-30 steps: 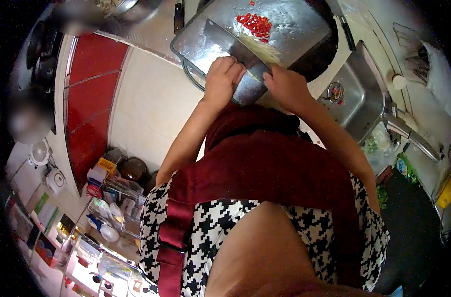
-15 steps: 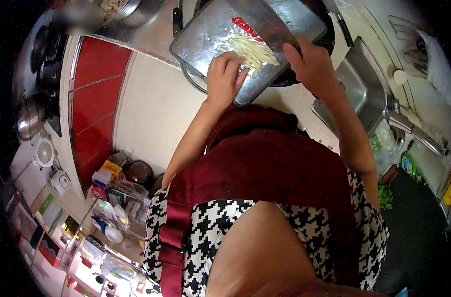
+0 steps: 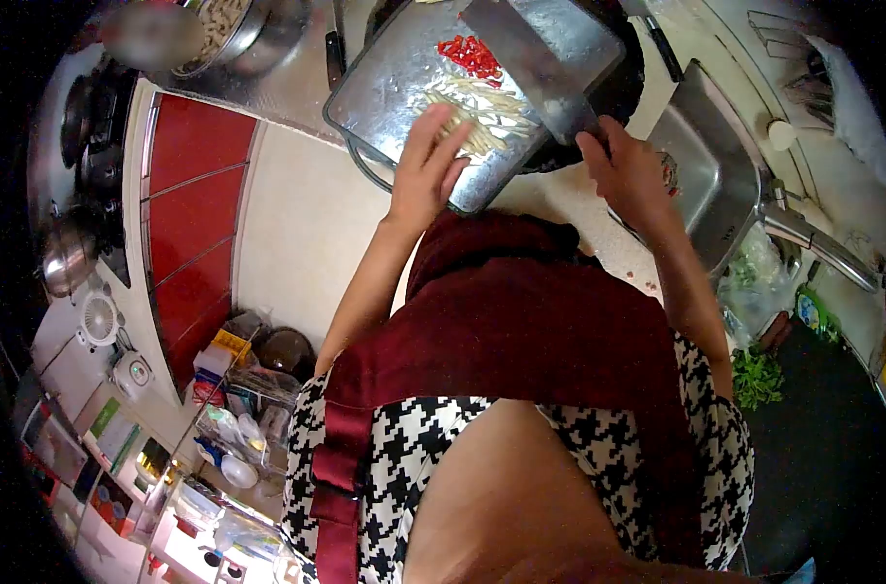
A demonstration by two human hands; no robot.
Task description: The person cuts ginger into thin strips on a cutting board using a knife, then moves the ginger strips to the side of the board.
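Observation:
A wide-bladed cleaver [image 3: 532, 70] slants across the metal cutting board [image 3: 377, 86], its handle gripped in my right hand [image 3: 630, 173]. Pale, thinly cut strips [image 3: 501, 119] lie spread over the middle of the board. My left hand [image 3: 425, 175] rests at their near left side, fingers stretched out and fingertips over the strips. Just beyond them is a small heap of chopped red pepper [image 3: 470, 56], close to the left of the blade.
At the right is a steel sink [image 3: 707, 185] with a faucet [image 3: 820, 245]. Another knife [image 3: 665, 49] lies right of the board, and a black handle [image 3: 336, 60] shows at its left. A metal bowl [image 3: 248, 39] of food stands back left. Green herbs [image 3: 756, 378] lie below the sink.
The cleaver has swung so its blade points more toward me, and my right hand has moved slightly right and down. My left fingers have straightened over the strips, which are spread looser.

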